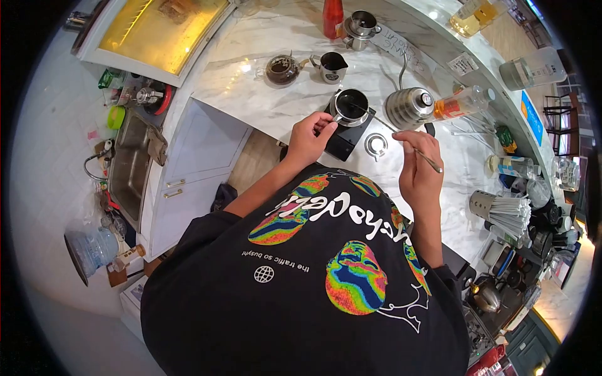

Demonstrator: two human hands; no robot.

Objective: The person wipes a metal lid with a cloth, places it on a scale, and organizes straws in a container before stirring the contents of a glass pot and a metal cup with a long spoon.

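The left hand (310,135) reaches over the marble bench (263,106), its fingers pinched closed on the handle of a metal cup (348,105). The cup stands upright on a black scale (348,141) near the bench's front edge, and its inside looks dark. The right hand (417,168) has its fingers closed around a long spoon (379,122), which slants from the hand up and across to the cup, its far end resting at the rim. Whether the tip dips into the contents cannot be told.

Just beside the scale, between the two hands, lies a small round metal piece (376,145). A ribbed metal kettle (409,108) stands just right of the cup, with a clear bottle (463,103) of orange liquid lying on its side next to it. Farther back are a glass pot (282,69) of dark liquid, a small steel jug (331,66) and a red bottle (333,15). A sink (128,164) sits well off to the left.
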